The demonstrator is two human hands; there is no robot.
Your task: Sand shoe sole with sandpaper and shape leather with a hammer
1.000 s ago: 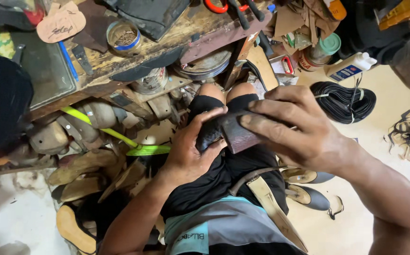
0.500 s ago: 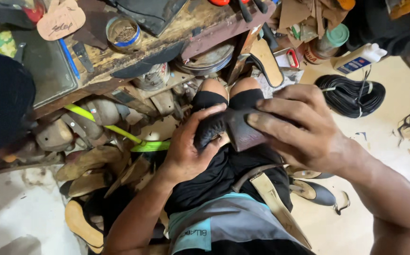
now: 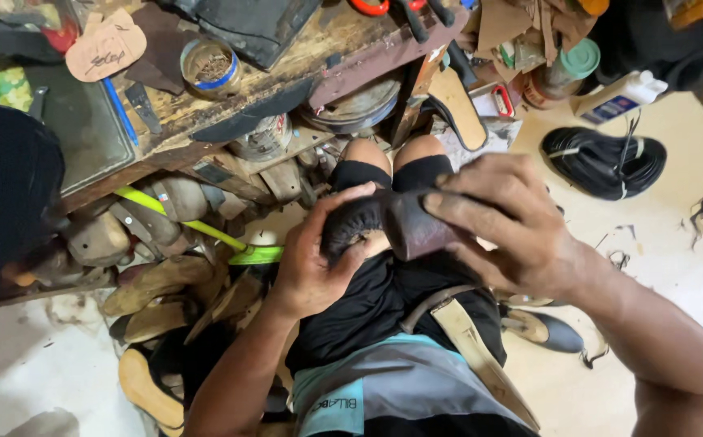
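Observation:
Over my lap I hold a dark leather shoe upper (image 3: 384, 222) with both hands. My left hand (image 3: 315, 259) grips its black rounded end from below, thumb across the top. My right hand (image 3: 505, 222) covers the brownish end, fingers pressed flat along it. My knees in black shorts (image 3: 416, 174) lie just beyond the piece. A tan strap (image 3: 473, 348) lies across my thigh under the right forearm.
A cluttered wooden workbench (image 3: 286, 57) with a small tin (image 3: 210, 65), tools and scraps stands ahead. Wooden shoe lasts (image 3: 149, 279) pile up on the left. A coil of black cord (image 3: 602, 162), a white bottle (image 3: 618, 97) and a dark shoe (image 3: 545, 328) lie on the floor at right.
Both hands keep their hold on the leather piece. My right fingers have slid a little further left over it, and the view has shifted slightly.

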